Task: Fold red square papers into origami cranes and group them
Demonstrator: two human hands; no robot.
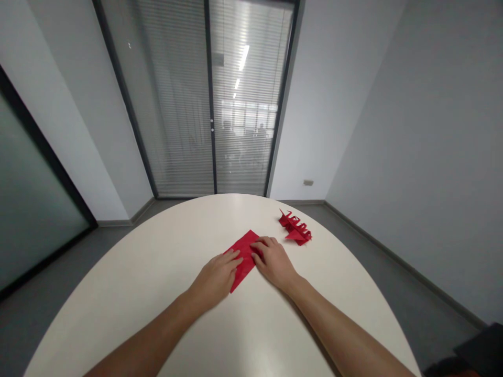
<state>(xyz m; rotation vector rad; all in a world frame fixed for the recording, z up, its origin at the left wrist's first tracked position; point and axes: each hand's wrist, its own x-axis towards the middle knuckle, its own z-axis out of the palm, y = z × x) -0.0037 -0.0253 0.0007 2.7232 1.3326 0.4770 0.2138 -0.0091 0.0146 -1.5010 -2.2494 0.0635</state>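
A folded sheet of red paper (244, 250) lies flat on the white round table (157, 272), a little beyond the middle. My left hand (217, 275) rests on its left and near part, fingers stretched out flat on the paper. My right hand (273, 260) presses on its right edge, fingers curled down with the tips on the paper. Both hands cover part of the sheet. Neither hand lifts it.
Several small folded red paper figures (295, 227) sit together on the table to the far right of the sheet. Behind the table are glass doors with blinds (212, 99) and grey walls. A dark object (479, 351) shows at the bottom right corner.
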